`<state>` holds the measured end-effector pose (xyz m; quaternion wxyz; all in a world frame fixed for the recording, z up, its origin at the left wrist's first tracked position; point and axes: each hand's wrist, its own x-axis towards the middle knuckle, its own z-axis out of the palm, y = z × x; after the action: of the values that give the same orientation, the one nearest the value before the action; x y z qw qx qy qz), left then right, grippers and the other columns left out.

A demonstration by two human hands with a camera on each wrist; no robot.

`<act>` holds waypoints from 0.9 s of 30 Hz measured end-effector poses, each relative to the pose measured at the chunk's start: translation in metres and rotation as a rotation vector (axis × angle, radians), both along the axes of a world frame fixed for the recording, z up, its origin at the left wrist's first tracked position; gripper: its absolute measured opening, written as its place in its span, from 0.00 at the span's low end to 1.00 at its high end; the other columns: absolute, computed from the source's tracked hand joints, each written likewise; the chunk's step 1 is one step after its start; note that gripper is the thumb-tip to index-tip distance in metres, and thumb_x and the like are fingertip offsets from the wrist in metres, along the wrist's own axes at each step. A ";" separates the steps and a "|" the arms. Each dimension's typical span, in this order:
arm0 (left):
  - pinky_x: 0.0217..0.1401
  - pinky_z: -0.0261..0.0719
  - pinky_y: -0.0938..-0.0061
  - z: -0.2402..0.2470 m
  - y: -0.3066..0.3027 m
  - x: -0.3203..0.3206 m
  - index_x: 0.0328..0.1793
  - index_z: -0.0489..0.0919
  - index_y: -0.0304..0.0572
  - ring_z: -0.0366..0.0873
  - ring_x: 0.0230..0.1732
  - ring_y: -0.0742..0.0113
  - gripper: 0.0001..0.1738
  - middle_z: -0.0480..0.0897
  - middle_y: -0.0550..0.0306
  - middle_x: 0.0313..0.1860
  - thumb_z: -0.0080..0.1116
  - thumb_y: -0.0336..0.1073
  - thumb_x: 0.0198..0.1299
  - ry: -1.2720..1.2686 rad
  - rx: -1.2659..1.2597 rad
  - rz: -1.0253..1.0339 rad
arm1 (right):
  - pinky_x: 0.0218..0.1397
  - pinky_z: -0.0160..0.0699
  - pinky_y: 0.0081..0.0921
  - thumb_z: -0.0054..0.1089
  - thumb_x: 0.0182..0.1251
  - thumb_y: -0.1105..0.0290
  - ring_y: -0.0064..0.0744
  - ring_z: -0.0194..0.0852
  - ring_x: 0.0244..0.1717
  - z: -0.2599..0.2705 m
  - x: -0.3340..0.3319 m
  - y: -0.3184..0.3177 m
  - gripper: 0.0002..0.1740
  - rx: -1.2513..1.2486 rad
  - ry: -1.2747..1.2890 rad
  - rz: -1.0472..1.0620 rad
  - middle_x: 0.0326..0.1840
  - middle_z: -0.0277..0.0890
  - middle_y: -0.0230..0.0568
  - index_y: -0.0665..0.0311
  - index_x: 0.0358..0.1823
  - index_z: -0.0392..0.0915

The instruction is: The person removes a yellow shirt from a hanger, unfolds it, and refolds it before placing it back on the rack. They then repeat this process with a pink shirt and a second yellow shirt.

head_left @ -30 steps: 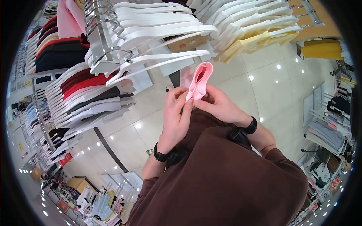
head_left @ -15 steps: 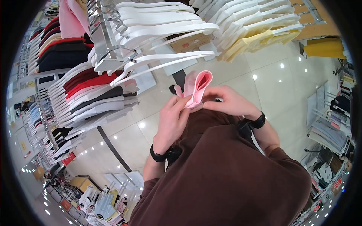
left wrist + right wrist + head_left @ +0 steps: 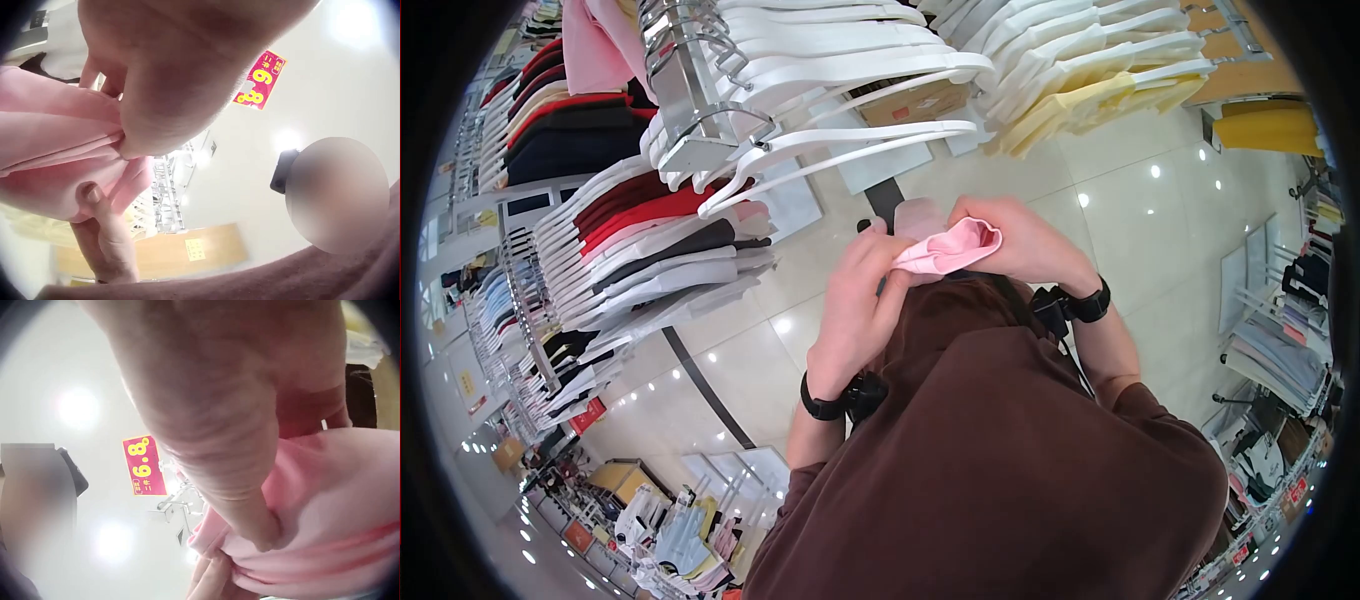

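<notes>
A small piece of pink fabric point(image 3: 948, 250), folded with an opening facing right, is held between both hands in front of the chest. My left hand point(image 3: 855, 305) pinches its left end between thumb and fingers. At its right side my right hand point(image 3: 1030, 245) grips the cloth, the fingers partly behind it. In the left wrist view the pink cloth point(image 3: 56, 137) shows long creases running to the left thumb. The right wrist view has the right thumb pressing on the cloth point(image 3: 337, 500).
White hangers point(image 3: 850, 145) hang on a metal rail just beyond the hands. White and yellow garments point(image 3: 1090, 90) hang at the upper right, red and dark ones point(image 3: 640, 225) on the left. Tiled floor point(image 3: 1140, 230) lies below.
The pink cloth has tipped from upright toward the right. My right hand has moved up around its right end, while the left keeps its pinch. The hangers have shifted slightly right in view.
</notes>
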<state>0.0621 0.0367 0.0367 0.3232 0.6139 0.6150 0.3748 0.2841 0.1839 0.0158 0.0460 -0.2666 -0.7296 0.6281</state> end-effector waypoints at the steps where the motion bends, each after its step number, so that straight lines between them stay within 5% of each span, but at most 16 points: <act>1: 0.80 0.75 0.50 0.001 0.000 0.000 0.60 0.86 0.37 0.87 0.60 0.41 0.15 0.89 0.45 0.54 0.61 0.22 0.69 0.001 -0.002 0.000 | 0.54 0.80 0.28 0.83 0.63 0.62 0.27 0.81 0.48 0.004 0.000 0.000 0.29 -0.002 0.001 0.000 0.51 0.84 0.36 0.62 0.62 0.82; 4: 0.79 0.76 0.46 0.006 0.000 0.000 0.58 0.86 0.37 0.88 0.56 0.41 0.14 0.90 0.45 0.52 0.62 0.22 0.68 -0.017 0.025 0.060 | 0.53 0.81 0.31 0.83 0.64 0.63 0.29 0.83 0.48 0.024 -0.001 -0.003 0.24 0.005 0.007 -0.089 0.47 0.85 0.36 0.62 0.56 0.82; 7: 0.77 0.78 0.46 0.008 -0.003 0.001 0.57 0.86 0.37 0.89 0.54 0.43 0.14 0.90 0.46 0.50 0.65 0.22 0.66 0.055 0.022 0.018 | 0.50 0.81 0.35 0.81 0.63 0.64 0.38 0.85 0.47 0.034 -0.007 -0.008 0.20 0.262 0.203 -0.126 0.43 0.85 0.38 0.61 0.52 0.82; 9: 0.62 0.82 0.55 0.007 -0.001 0.007 0.51 0.87 0.38 0.85 0.51 0.45 0.11 0.87 0.50 0.43 0.69 0.23 0.63 0.032 0.006 0.006 | 0.47 0.80 0.41 0.78 0.63 0.66 0.49 0.84 0.46 0.047 -0.012 -0.009 0.19 0.532 0.225 0.041 0.42 0.84 0.42 0.61 0.52 0.83; 11: 0.61 0.82 0.55 0.007 0.003 0.010 0.51 0.87 0.39 0.84 0.49 0.45 0.12 0.87 0.50 0.42 0.70 0.23 0.61 0.011 0.040 0.020 | 0.44 0.79 0.42 0.76 0.63 0.68 0.52 0.82 0.42 0.052 -0.012 -0.009 0.17 0.487 0.198 0.073 0.39 0.83 0.43 0.60 0.51 0.84; 19: 0.66 0.77 0.53 -0.011 0.013 0.003 0.61 0.83 0.39 0.81 0.50 0.44 0.26 0.86 0.50 0.47 0.70 0.23 0.53 0.223 0.077 0.028 | 0.39 0.75 0.31 0.70 0.71 0.69 0.30 0.78 0.34 0.052 -0.002 -0.007 0.09 0.084 0.159 -0.047 0.35 0.81 0.35 0.63 0.49 0.83; 21: 0.78 0.76 0.49 -0.013 0.012 0.002 0.67 0.81 0.40 0.82 0.60 0.41 0.27 0.87 0.48 0.55 0.67 0.24 0.59 0.182 -0.073 0.090 | 0.40 0.74 0.31 0.70 0.73 0.68 0.30 0.78 0.36 0.055 0.003 -0.004 0.09 0.056 0.150 -0.069 0.36 0.81 0.35 0.62 0.49 0.82; 27: 0.62 0.80 0.54 -0.025 0.009 0.001 0.69 0.81 0.40 0.82 0.58 0.42 0.27 0.87 0.46 0.57 0.64 0.24 0.61 0.163 -0.026 0.134 | 0.43 0.73 0.28 0.71 0.77 0.67 0.21 0.75 0.40 0.057 0.011 0.003 0.09 -0.152 0.244 -0.070 0.39 0.80 0.29 0.62 0.49 0.81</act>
<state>0.0635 0.0457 0.0116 0.2541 0.5955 0.6837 0.3366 0.2952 0.1871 0.0730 0.1359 -0.2161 -0.6592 0.7073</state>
